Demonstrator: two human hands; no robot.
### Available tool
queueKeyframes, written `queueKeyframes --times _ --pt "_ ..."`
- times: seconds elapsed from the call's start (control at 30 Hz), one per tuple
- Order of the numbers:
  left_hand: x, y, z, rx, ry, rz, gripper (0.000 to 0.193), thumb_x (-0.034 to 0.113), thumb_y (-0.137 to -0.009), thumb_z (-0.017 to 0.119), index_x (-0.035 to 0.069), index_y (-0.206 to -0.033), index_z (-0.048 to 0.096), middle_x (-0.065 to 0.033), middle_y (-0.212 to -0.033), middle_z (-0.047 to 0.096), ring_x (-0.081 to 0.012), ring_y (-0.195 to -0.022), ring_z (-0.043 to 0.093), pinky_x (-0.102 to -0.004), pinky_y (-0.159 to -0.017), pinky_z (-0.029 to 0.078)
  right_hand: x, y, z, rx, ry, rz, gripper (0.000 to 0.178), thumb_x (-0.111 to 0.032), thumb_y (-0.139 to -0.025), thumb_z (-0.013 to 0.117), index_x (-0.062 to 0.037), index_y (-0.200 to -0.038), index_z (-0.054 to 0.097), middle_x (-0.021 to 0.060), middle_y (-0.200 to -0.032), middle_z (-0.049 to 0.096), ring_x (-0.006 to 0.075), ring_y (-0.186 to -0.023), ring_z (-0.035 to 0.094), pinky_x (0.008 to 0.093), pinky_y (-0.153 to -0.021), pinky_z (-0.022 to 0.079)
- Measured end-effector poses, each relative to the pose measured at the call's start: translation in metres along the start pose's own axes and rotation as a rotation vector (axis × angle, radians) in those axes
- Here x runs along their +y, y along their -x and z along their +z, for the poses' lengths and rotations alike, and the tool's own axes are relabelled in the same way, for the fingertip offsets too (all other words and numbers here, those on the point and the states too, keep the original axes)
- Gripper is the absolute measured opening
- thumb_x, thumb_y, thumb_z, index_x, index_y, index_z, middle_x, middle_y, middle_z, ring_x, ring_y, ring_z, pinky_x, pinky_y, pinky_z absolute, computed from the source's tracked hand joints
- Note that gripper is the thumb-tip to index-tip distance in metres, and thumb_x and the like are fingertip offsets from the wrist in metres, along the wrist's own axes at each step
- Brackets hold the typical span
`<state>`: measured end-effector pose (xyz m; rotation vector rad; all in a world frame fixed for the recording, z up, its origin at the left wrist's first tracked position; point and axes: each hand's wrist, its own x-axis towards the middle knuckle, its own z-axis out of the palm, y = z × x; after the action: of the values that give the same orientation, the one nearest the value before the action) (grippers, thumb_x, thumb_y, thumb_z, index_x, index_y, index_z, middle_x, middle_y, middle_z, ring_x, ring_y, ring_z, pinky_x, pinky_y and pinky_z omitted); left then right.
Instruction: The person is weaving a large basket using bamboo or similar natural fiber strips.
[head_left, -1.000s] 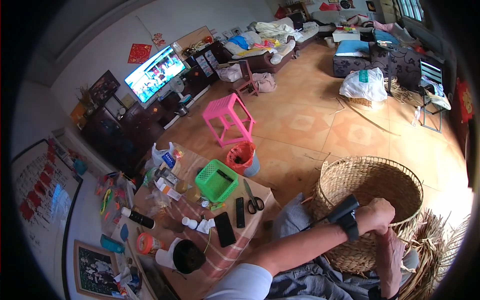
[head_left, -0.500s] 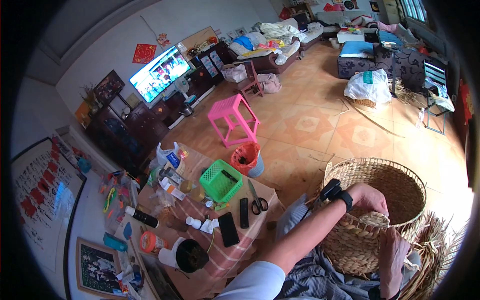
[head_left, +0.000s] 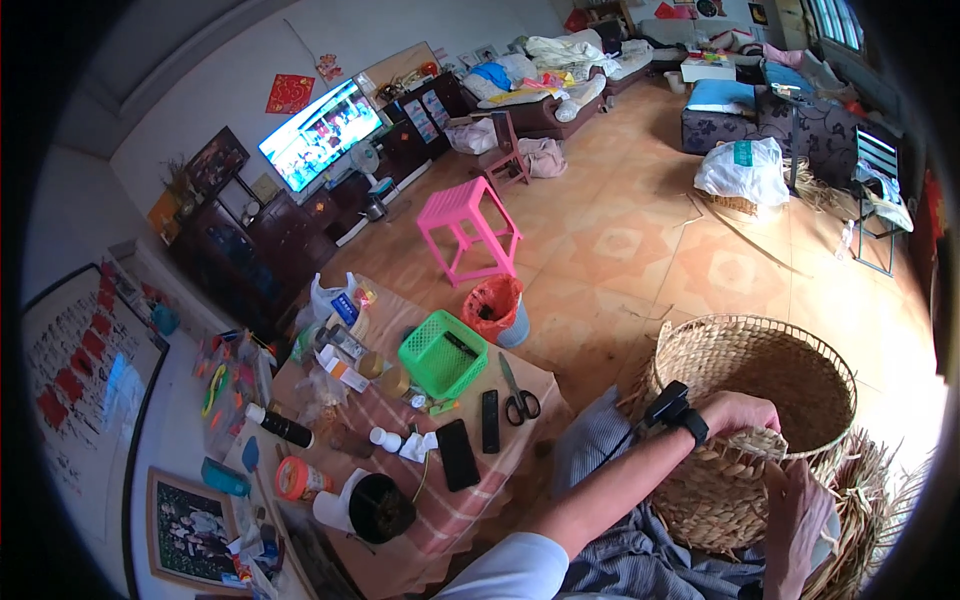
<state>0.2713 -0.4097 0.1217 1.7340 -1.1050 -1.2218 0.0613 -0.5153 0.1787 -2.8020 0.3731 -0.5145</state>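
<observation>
A round woven straw basket (head_left: 705, 505) leans against my lap at the lower right, its mouth tilted up and away from me. My left hand (head_left: 742, 412), with a black watch-like band (head_left: 690, 425) on the wrist, reaches across to the near rim. Its fingers curl over a braided section there and grip it. Just below that, my right hand (head_left: 797, 505) is against the outside of the wall, fingers bent together in a pinch; what lies between them is too small to make out. Loose dry straw (head_left: 880, 500) is bunched right of the basket.
On the left, a cloth-covered table (head_left: 450, 520) carries scissors (head_left: 519, 392), a phone (head_left: 458, 455), a green plastic basket (head_left: 443, 354), bottles and a dark pot (head_left: 381, 508). Beyond it stand a red-lined bin (head_left: 495, 305) and a pink stool (head_left: 468, 228). A white bag (head_left: 743, 170) sits farther off.
My right hand has shifted slightly, its fingers now a little lower and farther left along the basket wall. My left hand keeps its grip on the rim. The view has tilted slightly.
</observation>
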Motion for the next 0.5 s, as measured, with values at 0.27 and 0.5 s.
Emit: queueKeyframes --times 0.27,0.5 --pt "-0.029 -0.007 0.009 -0.072 0.401 0.193 0.021 0.020 -0.091 0.069 0.004 -0.098 0.080 0.0007 -0.077 0.075 -0.0074 -0.062 0.063 -0.0293 -0.056 0.049 0.015 -0.007 0.041 0.036 -0.059 -0.087 0.025 -0.017 -0.091 0.071 -0.0047 -0.082 0.052 0.0200 -0.068 0.060 0.0431 -0.063 0.061 0.0506 -0.058 0.043" --pt "-0.034 -0.014 0.004 0.086 0.078 0.047 0.026 0.022 -0.085 0.078 0.002 -0.103 0.078 -0.0031 -0.090 0.078 -0.0085 -0.075 0.065 -0.0306 -0.069 0.052 0.009 0.012 0.008 -0.108 -0.026 -0.040 0.021 -0.018 -0.094 0.068 -0.0034 -0.086 0.055 0.0213 -0.072 0.061 0.0427 -0.067 0.061 0.0518 -0.062 0.043"
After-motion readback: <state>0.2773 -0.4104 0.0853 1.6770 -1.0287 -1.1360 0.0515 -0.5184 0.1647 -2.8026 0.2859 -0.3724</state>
